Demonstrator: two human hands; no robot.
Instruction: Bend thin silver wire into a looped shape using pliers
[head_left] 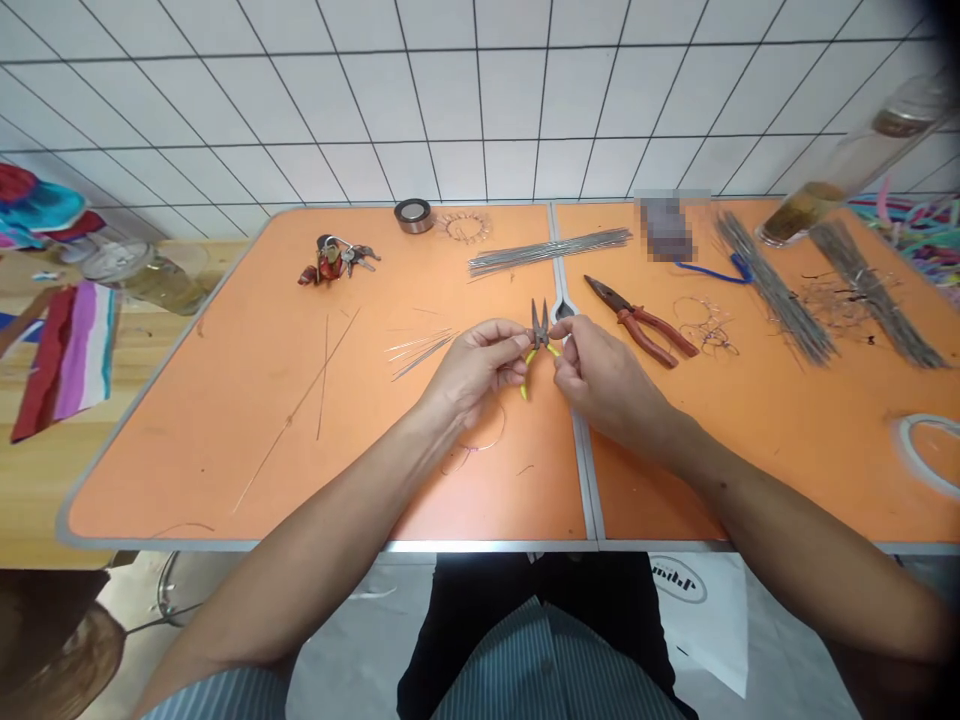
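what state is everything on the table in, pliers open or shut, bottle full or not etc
yellow-handled pliers, jaws apart
red-handled pliers, jaws shut
bottle, partly filled
tape roll, lying flat
keys, bunched together
short wires, loose, spread out

Red-handled long-nosed metal pliers [628, 316] lie behind-right of the right grip [604, 370]; thin straight silvery wires [424, 358], left of the left grip [480, 365].

Free tabletop [161, 440] left of crossed wires [288, 420]; red pliers [628, 315] obstruct (beside right hand [596, 365])
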